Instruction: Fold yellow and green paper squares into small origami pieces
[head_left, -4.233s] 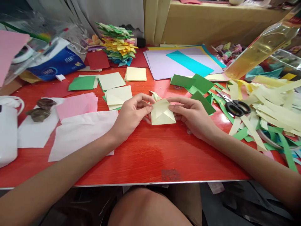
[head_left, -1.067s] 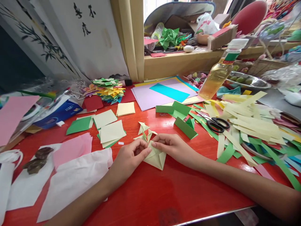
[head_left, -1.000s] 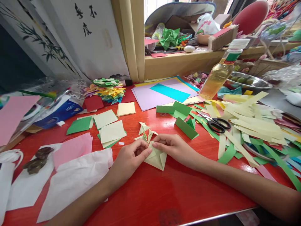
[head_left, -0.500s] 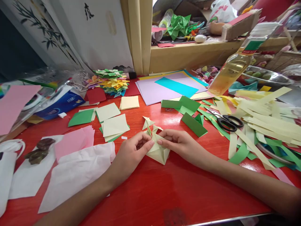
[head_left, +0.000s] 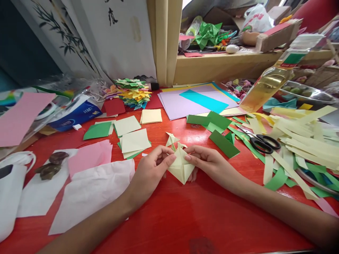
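A folded pale yellow paper piece rests on the red table, pointing down toward me. My left hand pinches its left edge, fingers curled. From the other side my right hand pinches the right edge, thumb and forefinger pressed on the paper. Just behind the hands lie two small folded yellow pieces.
Yellow and green paper squares and pink and white sheets lie to the left. Black scissors sit among paper strips on the right. Behind are coloured sheets, a stack of folded pieces, a bottle and a tissue pack.
The camera has tilted and shifted, so the scene sits further right in view. Both hands stayed on the yellow paper, which is now folded narrower with its point toward me.
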Motion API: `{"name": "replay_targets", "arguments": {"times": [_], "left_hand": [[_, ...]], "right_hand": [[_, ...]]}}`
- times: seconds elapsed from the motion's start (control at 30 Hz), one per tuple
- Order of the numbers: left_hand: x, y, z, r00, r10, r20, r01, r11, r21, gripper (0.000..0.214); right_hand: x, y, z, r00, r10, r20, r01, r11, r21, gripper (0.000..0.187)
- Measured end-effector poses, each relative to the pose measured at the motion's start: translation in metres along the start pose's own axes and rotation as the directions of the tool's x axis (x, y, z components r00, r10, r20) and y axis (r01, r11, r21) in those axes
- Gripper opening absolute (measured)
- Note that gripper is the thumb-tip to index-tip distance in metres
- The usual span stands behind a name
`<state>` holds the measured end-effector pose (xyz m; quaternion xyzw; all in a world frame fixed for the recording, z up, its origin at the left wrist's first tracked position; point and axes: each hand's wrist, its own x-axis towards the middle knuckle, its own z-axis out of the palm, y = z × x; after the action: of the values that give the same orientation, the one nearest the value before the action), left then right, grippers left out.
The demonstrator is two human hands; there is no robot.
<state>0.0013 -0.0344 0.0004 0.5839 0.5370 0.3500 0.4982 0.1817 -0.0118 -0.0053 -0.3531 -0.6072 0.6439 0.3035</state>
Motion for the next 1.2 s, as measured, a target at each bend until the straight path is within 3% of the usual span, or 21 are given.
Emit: {"name": "replay_targets", "arguments": {"times": [0.23, 0.63, 1.0, 1.2], "left_hand": [[-0.0016, 0.0014, -0.0019, 0.993, -0.002, 0.115, 0.006, 0.999, -0.039, 0.032], [0.0002, 0.0007, -0.0034, 0.999, -0.015, 0.030, 0.016, 0.999, -0.050, 0.021], [0.0041, -0.0007, -0.0024, 0.999, 0.039, 0.017, -0.034, 0.970, -0.240, 0.014], [0.0030, -0.0024, -0.0032, 1.000, 0.009, 0.006, -0.008, 0.965, -0.262, 0.016]], "right_hand": [[0.0029, 0.0014, -0.0002, 0.996, -0.020, -0.084, 0.023, 0.999, 0.037, 0.021], [0.0019, -0.0009, -0.0007, 0.999, -0.036, -0.020, 0.038, 0.995, 0.090, 0.025], [0.0035, 0.0040, -0.0027, 0.997, -0.022, -0.078, 0.044, 0.956, 0.291, 0.013], [0.0018, 0.0033, -0.0014, 0.994, -0.008, -0.108, 0.042, 0.946, 0.321, 0.016]]}}
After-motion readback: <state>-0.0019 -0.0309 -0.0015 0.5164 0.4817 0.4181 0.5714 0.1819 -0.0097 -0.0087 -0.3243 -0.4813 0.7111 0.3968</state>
